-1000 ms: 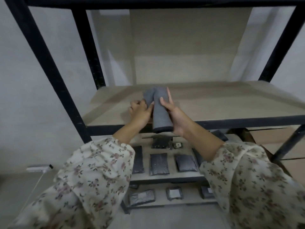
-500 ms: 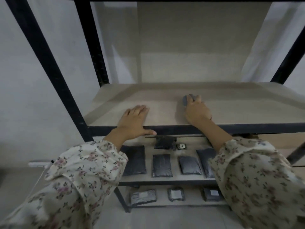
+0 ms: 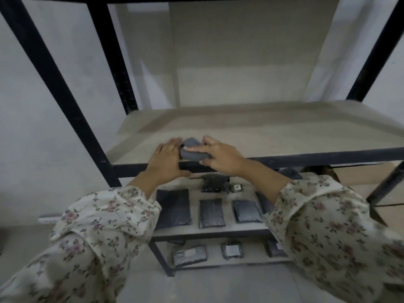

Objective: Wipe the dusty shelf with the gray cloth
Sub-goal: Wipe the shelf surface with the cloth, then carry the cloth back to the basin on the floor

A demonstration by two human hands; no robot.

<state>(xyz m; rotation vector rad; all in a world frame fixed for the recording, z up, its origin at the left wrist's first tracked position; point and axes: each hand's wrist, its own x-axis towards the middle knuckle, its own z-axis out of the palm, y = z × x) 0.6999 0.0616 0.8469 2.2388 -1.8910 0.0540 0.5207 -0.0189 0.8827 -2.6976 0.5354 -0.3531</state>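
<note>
The gray cloth (image 3: 192, 150), pressed flat farther right on the dusty shelf (image 3: 284, 136) half a second ago, now sits bunched near the front edge, the right hand (image 3: 220, 157) with its grip curled around it. The left hand (image 3: 166, 158), fingers straight, has slid in to touch it. The wiping looks paused for a refold.

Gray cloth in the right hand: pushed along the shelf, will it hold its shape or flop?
Probably floppy: the gray cloth bulges as a soft wad where the right hand grips it. Likely light, since one hand alone holds it. On the flat shelf it should slide easily, though it may unfold if the grip loosens.
</note>
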